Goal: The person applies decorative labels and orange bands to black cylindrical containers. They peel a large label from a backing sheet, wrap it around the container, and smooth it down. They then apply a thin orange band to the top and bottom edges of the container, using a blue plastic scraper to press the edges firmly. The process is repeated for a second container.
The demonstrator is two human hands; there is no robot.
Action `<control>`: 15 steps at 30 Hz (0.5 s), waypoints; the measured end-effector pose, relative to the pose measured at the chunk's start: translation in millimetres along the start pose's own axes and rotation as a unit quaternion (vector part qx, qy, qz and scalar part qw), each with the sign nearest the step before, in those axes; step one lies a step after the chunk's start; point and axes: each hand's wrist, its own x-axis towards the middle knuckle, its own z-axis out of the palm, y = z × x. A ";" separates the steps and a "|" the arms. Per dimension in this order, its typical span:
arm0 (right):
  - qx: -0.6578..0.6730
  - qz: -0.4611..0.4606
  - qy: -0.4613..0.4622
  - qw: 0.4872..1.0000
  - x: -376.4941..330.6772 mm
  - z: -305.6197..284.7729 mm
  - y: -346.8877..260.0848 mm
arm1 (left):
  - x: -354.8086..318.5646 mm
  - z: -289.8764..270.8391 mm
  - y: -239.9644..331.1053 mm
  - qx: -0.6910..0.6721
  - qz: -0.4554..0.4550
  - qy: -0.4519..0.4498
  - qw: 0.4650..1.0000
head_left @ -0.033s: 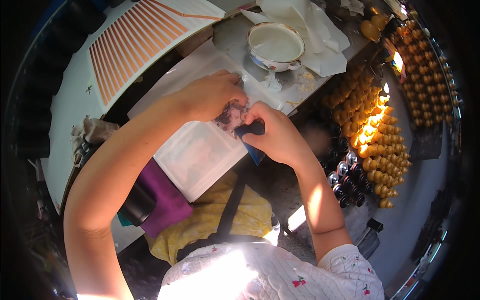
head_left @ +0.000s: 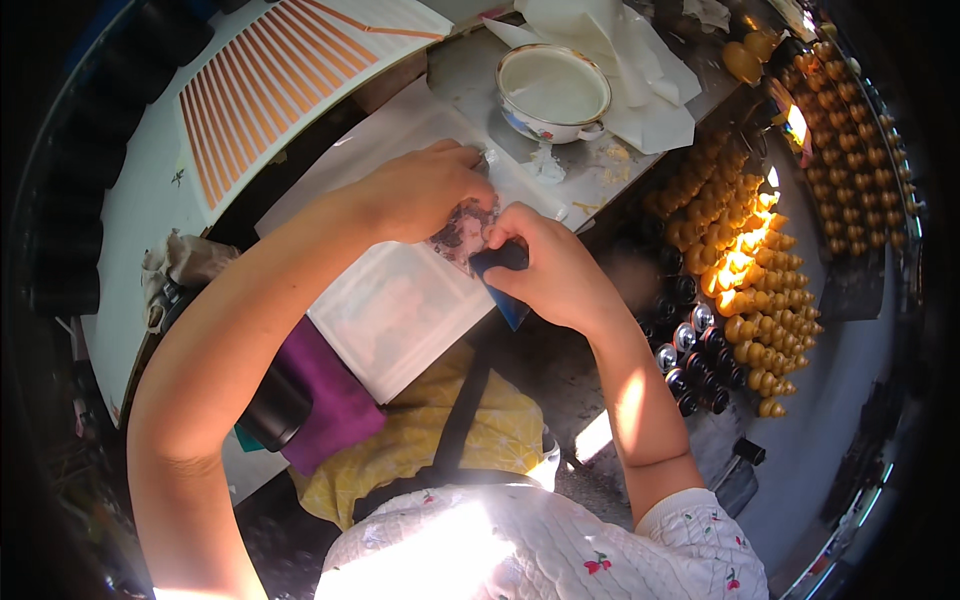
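Both of my hands meet over pale translucent sheets on the table. My left hand (head_left: 435,188) is closed, its curled fingertips at the upper edge of a small pinkish, dark-patterned piece (head_left: 460,235). Close by on the right, my right hand (head_left: 560,270) is bent, with forefinger and thumb around the piece's right edge and a dark blue flat thing (head_left: 512,308). What exactly each hand pinches is partly hidden by the fingers. A white sheet (head_left: 395,310) with a faint picture showing through lies below the hands, reaching the table's near edge.
Beyond my hands stands a white enamel pot (head_left: 553,92) beside crumpled white paper (head_left: 640,85). A white board with copper-coloured strips (head_left: 270,85) lies at the far left. Several rows of yellow-brown knobbed pieces (head_left: 770,300) stand at the right. A purple cloth (head_left: 335,400) hangs near my lap.
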 end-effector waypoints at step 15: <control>0.030 -0.087 -0.059 0.994 2.3 16.0 -1.9 | -10.4 -11.6 5.8 0.016 -0.014 -0.037 0.999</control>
